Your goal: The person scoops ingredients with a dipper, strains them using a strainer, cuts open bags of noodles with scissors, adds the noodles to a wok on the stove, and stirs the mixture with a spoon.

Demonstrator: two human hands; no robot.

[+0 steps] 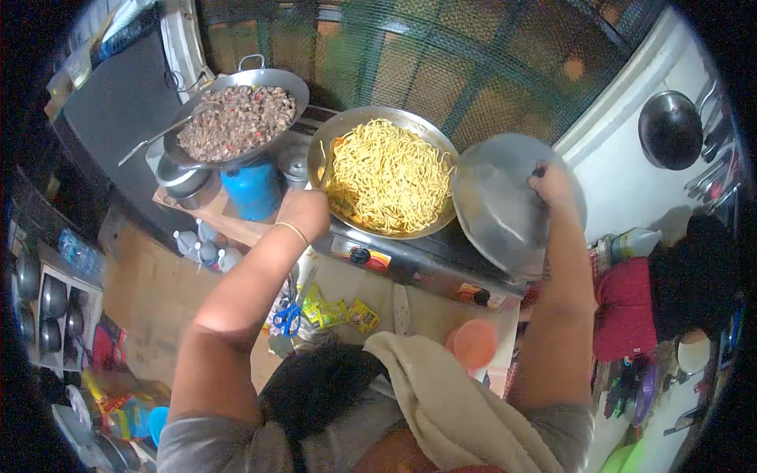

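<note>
Yellow noodles (390,177) fill a wide metal wok (435,124) on the stove (418,260). My left hand (306,213) is closed at the wok's left rim, around the thin handle of a cooking utensil (324,175); its far end is hidden in the noodles. On the right, my right hand (550,188) grips the dark knob of a large round metal lid (497,197). The lid is tilted beside the wok, its left edge close to the wok's right rim.
Left of the noodles, another wok (293,87) holds chopped meat (236,122) and a long-handled ladle (142,150), above a blue gas cylinder (252,191). Below the stove lie blue scissors (289,318), yellow packets (331,314) and an orange cup (473,343). A dark pan (670,130) hangs right.
</note>
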